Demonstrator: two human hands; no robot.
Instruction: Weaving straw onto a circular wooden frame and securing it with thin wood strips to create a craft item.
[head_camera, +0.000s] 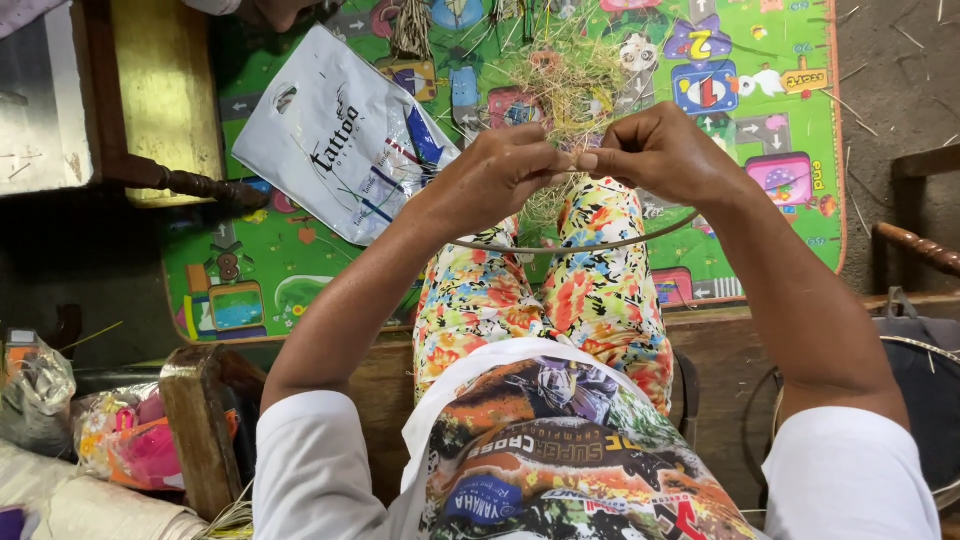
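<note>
Left hand (500, 170) and right hand (655, 150) meet at frame centre, fingertips pinched on dry grass strands (570, 95). A thin hoop (600, 243) curves below both hands, above the knees. White plastic bag (340, 135) lies upper left on the play mat (790, 230).

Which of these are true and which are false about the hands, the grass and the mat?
1. Both hands pinch thin dry grass strands between them. True.
2. The left hand holds the white plastic bag. False: the white plastic bag lies on the play mat, untouched.
3. A thin curved hoop runs under the hands. True.
4. The right hand rests on the knee. False: it is raised, meeting the left hand.
5. The mat is plain grey. False: it is green with colourful pictures.
</note>
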